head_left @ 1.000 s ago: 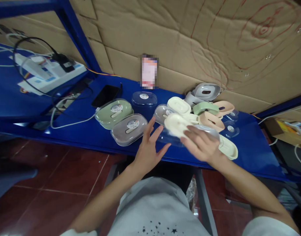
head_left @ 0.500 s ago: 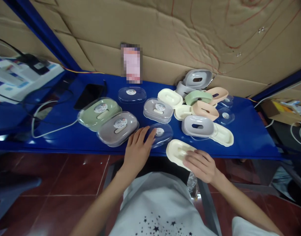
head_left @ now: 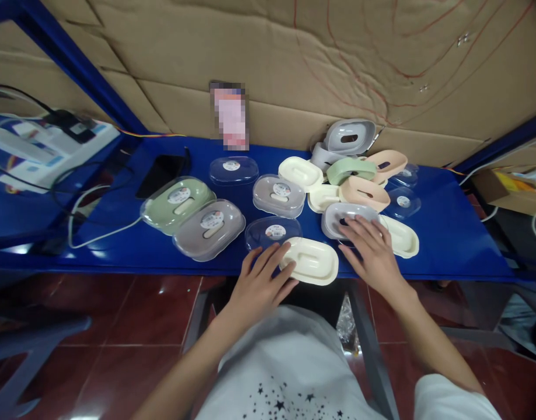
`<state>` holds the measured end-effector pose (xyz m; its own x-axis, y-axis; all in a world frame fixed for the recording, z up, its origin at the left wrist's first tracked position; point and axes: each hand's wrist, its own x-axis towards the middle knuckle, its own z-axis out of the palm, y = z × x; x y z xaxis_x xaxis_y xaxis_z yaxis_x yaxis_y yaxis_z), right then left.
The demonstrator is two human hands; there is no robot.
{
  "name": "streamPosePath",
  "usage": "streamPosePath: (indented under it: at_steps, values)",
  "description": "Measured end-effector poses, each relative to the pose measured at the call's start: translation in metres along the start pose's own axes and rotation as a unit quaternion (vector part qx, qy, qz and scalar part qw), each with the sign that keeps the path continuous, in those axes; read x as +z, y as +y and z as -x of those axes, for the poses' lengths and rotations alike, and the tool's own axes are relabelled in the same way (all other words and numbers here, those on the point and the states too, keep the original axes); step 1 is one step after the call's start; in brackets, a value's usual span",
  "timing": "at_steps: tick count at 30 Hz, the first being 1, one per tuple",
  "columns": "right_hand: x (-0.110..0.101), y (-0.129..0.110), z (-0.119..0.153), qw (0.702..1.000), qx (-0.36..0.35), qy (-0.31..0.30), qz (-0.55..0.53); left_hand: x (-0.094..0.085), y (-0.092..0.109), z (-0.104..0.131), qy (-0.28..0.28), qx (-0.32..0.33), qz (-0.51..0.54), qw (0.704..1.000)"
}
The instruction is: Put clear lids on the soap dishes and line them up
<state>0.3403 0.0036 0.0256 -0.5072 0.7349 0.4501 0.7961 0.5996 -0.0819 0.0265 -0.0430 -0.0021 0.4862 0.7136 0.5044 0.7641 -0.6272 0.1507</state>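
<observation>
My left hand holds the left end of a cream soap dish tray at the table's front edge. Behind that tray lies a clear lid with a round sticker. My right hand reaches over a grey slotted soap dish part, fingers apart and fingertips on its right side; whether they grip it I cannot tell. Another cream tray lies just right of this hand. To the left are lidded soap dishes, one green and one grey; a further lidded grey one sits mid-table.
Loose peach, green and cream parts are heaped at the back right, near clear lids. A phone and a white cable lie left. Cardboard lines the back.
The cream tray has passed from my right hand to my left. My right hand has moved up onto the grey slotted part; my left has left the clear lid.
</observation>
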Motion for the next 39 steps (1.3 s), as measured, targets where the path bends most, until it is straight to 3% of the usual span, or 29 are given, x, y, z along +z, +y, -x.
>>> streamPosePath:
  at_steps: [4, 8, 13, 17, 23, 32, 36, 39]
  values:
    - [-0.002, 0.012, -0.007, 0.999, 0.0, 0.043, 0.026, 0.009, 0.003, 0.0, -0.001, -0.032, -0.019, 0.999]
    - [-0.007, -0.017, -0.003, 0.992, -0.027, 0.107, 0.06, 0.013, 0.007, -0.007, 0.023, -0.03, -0.028, 0.999]
    - [-0.015, -0.068, 0.016, 0.996, -0.059, 0.055, 0.039, 0.019, 0.014, 0.003, 0.083, -0.002, 0.047, 0.995]
    - [-0.008, -0.086, 0.022, 0.998, -0.049, 0.02, 0.015, 0.028, 0.011, 0.019, 0.125, -0.024, 0.149, 0.981]
    - [0.006, -0.09, 0.006, 0.997, -0.059, -0.03, -0.037, 0.032, 0.003, 0.029, 0.137, -0.032, 0.208, 0.968]
    - [0.018, -0.088, 0.02, 0.99, -0.104, -0.087, -0.04, 0.02, -0.003, 0.022, 0.045, -0.018, 0.154, 0.987]
    - [0.025, -0.089, 0.025, 0.99, -0.104, -0.074, -0.061, 0.022, -0.003, 0.023, 0.036, -0.011, 0.152, 0.988]
    - [0.017, -0.078, 0.02, 0.987, -0.125, -0.056, -0.079, 0.021, -0.004, 0.023, 0.033, -0.009, 0.15, 0.988]
